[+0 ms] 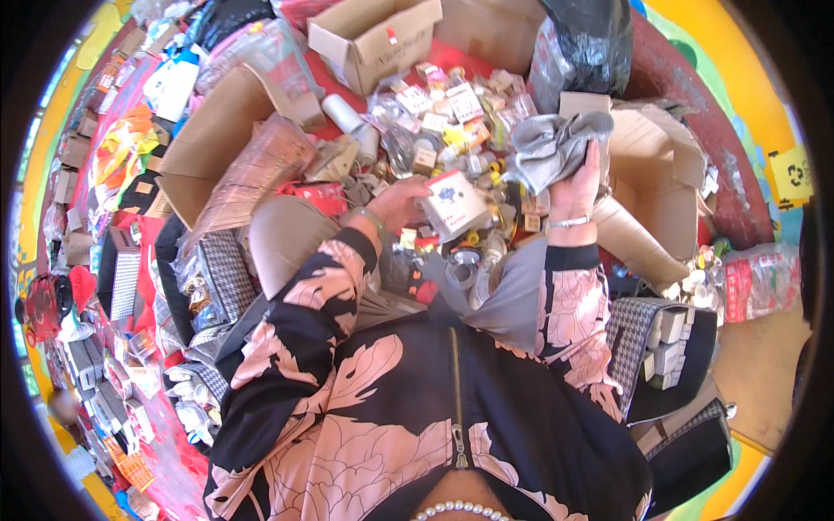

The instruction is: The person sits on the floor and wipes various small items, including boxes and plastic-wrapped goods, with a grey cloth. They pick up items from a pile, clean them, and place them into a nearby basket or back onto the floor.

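Note:
My left hand (pixel 402 204) is closed on the near left corner of a small white box (pixel 456 207) with a dark blue emblem and red print on top. My right hand (pixel 575 193), raised to the right of it, grips a crumpled grey cloth (pixel 549 149) that hangs over to the left of the fingers. Below and beyond both hands spreads a heap of small bottles, jars and little boxes (pixel 424 156). A yellow item (pixel 455 136) stands out in the heap.
Open cardboard boxes stand at the back (pixel 373 48), left (pixel 208 135) and right (pixel 665 165). A black plastic bag (pixel 584 61) sits at the back right. Houndstooth-patterned cases (pixel 228 269) lie left, and another case (pixel 665 347) with small white boxes lies right.

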`<move>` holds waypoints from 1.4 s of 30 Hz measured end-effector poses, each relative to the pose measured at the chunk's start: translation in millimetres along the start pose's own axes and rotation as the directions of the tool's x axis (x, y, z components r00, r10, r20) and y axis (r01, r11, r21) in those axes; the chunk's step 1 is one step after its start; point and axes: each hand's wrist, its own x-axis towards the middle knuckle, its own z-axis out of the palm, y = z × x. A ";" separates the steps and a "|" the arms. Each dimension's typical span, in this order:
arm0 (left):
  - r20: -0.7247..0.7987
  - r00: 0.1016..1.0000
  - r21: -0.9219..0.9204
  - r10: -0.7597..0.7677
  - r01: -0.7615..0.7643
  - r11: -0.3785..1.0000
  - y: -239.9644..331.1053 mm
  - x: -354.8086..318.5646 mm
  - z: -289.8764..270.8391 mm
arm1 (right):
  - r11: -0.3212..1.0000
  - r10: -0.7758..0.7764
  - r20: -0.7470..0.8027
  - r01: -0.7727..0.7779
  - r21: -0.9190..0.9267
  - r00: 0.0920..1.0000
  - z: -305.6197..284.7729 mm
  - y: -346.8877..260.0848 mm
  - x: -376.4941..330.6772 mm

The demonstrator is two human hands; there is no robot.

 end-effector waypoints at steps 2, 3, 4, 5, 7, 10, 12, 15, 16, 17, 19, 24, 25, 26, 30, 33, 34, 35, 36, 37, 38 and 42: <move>0.003 0.976 -0.189 0.217 -0.213 0.959 19.4 -34.5 24.3 | 0.998 0.029 0.094 -0.034 0.057 0.995 16.9 1.2 -22.5; 0.037 0.947 -0.287 0.318 -0.295 0.911 27.0 -44.5 35.9 | 0.995 0.044 0.105 -0.053 0.079 0.993 19.3 -0.2 -34.3; 0.091 0.924 -0.344 0.370 -0.320 0.883 26.5 -53.4 27.0 | 0.991 0.083 0.126 -0.096 0.098 0.989 26.8 3.1 -48.7; 0.013 0.867 -0.127 0.498 -0.493 0.861 10.7 -41.1 -8.9 | 0.995 0.063 0.162 -0.075 0.069 0.985 38.5 5.9 -62.9; -0.017 0.735 0.192 0.678 -0.663 0.724 8.2 -47.3 -2.6 | 1.000 -0.014 0.195 0.013 0.005 0.981 47.1 7.7 -89.1; 0.008 0.717 0.015 0.698 -0.698 0.716 19.0 -72.3 62.0 | 0.978 -0.141 0.396 0.191 -0.089 0.907 67.2 1.9 -119.4; 0.108 0.876 -0.643 0.470 -0.299 0.705 29.6 -84.0 86.7 | 0.863 -0.181 0.573 0.408 -0.296 0.799 73.2 3.1 -137.5; 0.366 0.832 -0.638 0.417 -0.102 0.763 28.4 -77.2 91.2 | 0.104 -0.026 0.823 0.820 -0.562 0.568 74.0 23.0 -152.0; 0.449 0.800 -0.630 0.399 -0.033 0.776 25.5 -71.2 86.1 | -0.292 0.115 0.866 0.850 -0.439 0.487 80.5 36.1 -156.2; 0.292 0.897 -0.659 0.331 -0.062 0.750 15.4 -66.0 85.5 | -0.336 0.182 0.836 0.832 -0.442 0.518 76.6 48.7 -159.1; 0.222 0.939 -0.662 0.264 -0.053 0.747 10.4 -78.9 103.8 | -0.419 0.252 0.772 0.785 -0.456 0.584 64.0 64.5 -162.2; 0.413 0.614 0.812 0.673 -0.583 0.033 -23.8 -63.6 54.1 | -0.418 0.147 0.751 0.728 -0.543 0.644 44.1 87.1 -139.9; 0.335 0.692 0.767 0.639 -0.594 0.241 -22.2 -64.0 61.4 | -0.389 0.110 0.730 0.705 -0.593 0.674 45.7 89.0 -134.0; 0.367 0.653 0.785 0.663 -0.600 0.156 -19.1 -67.4 65.1 | -0.357 0.074 0.706 0.680 -0.640 0.704 46.8 91.3 -128.2; 0.247 0.707 0.623 0.663 -0.640 0.450 -22.4 -48.0 51.5 | -0.332 -0.057 0.650 0.600 -0.728 0.758 53.2 101.2 -111.3; 0.023 0.790 0.080 0.613 -0.612 0.787 -26.1 -30.6 44.0 | -0.303 -0.059 0.318 0.287 -0.909 0.946 44.2 101.3 -99.9; 0.160 0.703 0.448 0.693 -0.677 0.583 -14.2 -44.4 53.0 | -0.279 -0.036 0.218 0.200 -0.939 0.975 41.8 100.8 -99.4; 0.296 0.588 0.787 0.753 -0.597 0.157 -1.6 -58.7 63.1 | -0.244 -0.003 0.343 0.332 -0.911 0.939 37.5 100.4 -110.2; 0.427 0.454 0.872 0.782 -0.436 -0.223 12.4 -72.8 77.1 | -0.204 -0.085 0.578 0.554 -0.807 0.812 21.7 106.2 -116.1; 0.103 0.604 0.620 0.790 -0.660 0.425 -4.8 -56.7 61.8 | -0.270 -0.014 0.697 0.669 -0.693 0.717 26.1 110.7 -127.2; 0.187 0.600 0.743 0.778 -0.604 0.288 -19.1 -46.2 40.7 | -0.324 0.061 0.794 0.764 -0.558 0.605 34.6 115.9 -136.6; 0.495 0.574 0.868 0.652 -0.360 -0.342 -56.0 -25.2 3.9 | -0.247 0.162 0.841 0.847 -0.472 0.516 60.9 116.5 -138.9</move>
